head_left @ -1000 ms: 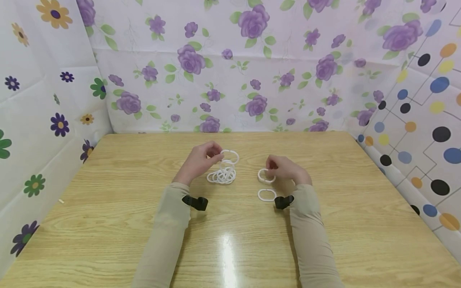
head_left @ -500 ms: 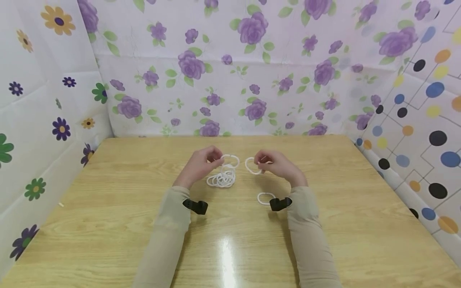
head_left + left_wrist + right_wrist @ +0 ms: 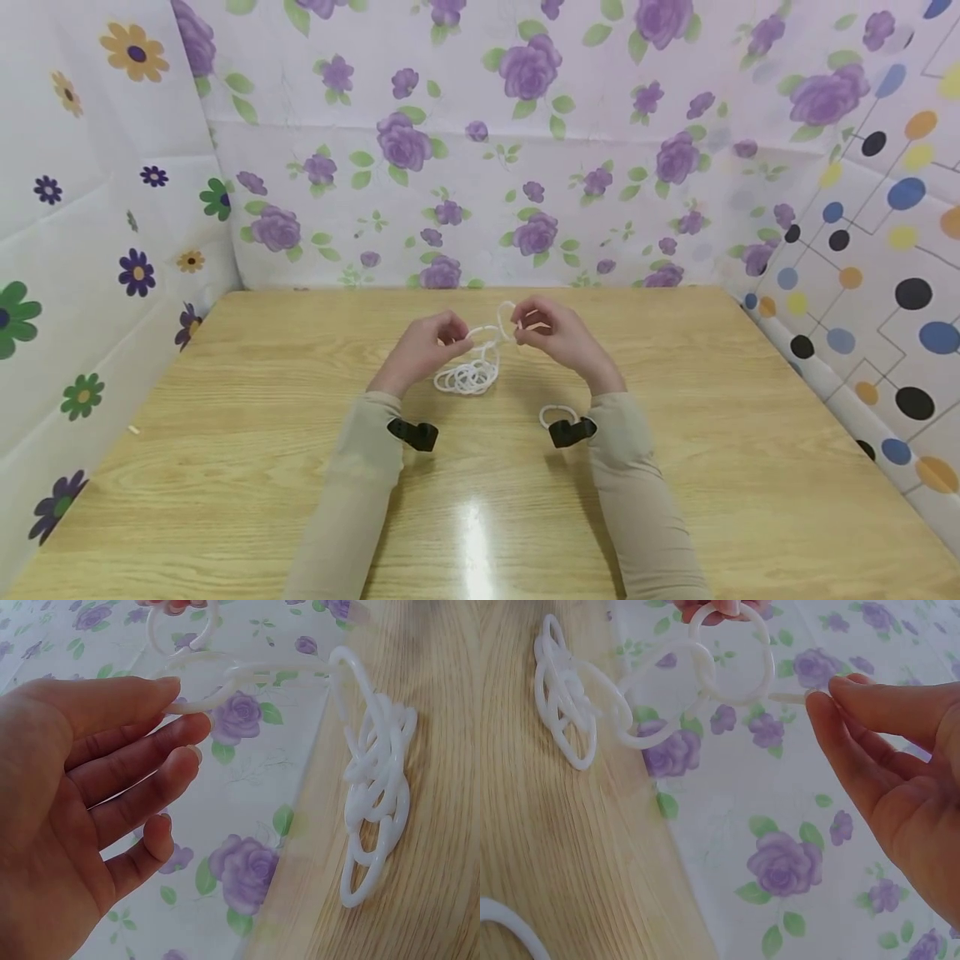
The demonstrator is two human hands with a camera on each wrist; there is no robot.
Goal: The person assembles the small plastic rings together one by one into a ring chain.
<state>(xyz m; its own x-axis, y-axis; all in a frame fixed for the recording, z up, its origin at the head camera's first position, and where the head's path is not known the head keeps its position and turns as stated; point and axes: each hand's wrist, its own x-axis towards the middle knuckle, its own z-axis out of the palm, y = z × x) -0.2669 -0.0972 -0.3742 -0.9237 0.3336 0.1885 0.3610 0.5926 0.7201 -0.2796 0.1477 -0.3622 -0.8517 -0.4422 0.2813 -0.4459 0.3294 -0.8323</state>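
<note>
My left hand (image 3: 423,350) pinches the end ring (image 3: 769,660) of a white plastic ring chain between thumb and index finger. The rest of the chain (image 3: 379,799) runs down from that ring to a heap on the table. Opposite, my right hand (image 3: 558,337) pinches a separate white split ring (image 3: 152,634) by thumb and fingertips. In the right wrist view this ring shows almost edge-on, close to the end ring; whether they are linked I cannot tell. Another loose white ring (image 3: 558,407) lies on the table, partly behind the right wrist camera.
The wooden table (image 3: 225,467) reaches back to a flowered cloth wall (image 3: 330,258), with patterned cloth on both sides. Black cameras sit on the left wrist (image 3: 415,435) and right wrist (image 3: 572,432). A tiny pale piece (image 3: 133,429) lies near the left table edge.
My right hand has lifted a ring off the table and carried it left and away from me, up to the chain's end ring. The left hand keeps its pinch, nearly in place.
</note>
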